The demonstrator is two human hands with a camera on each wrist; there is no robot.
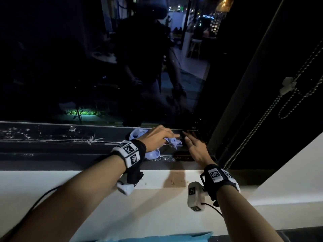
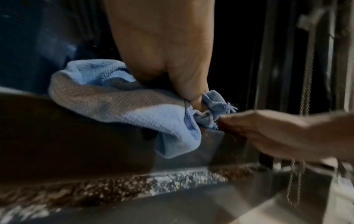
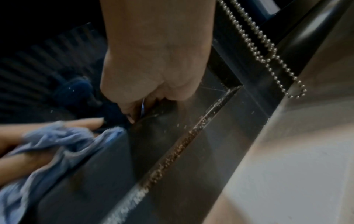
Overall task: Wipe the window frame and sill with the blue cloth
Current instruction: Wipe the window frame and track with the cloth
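We bunch the blue cloth (image 1: 139, 135) under our left hand (image 1: 158, 137), fingers curled round it, on the dark window frame (image 1: 52, 135) near its right corner. Right hand (image 1: 195, 149) lies flat, empty. Cloth: light, limp; best gripped wadded mid-fold.

A beaded metal blind chain (image 1: 272, 109) hangs in loops along the dark upright at the right, with a white plastic connector (image 1: 288, 85) joining its strands. A small clear suction cup (image 1: 72, 128) sits at the foot of the glass on the left. A pale blue sheet (image 1: 167, 238) lies at the bottom edge, below the white ledge.
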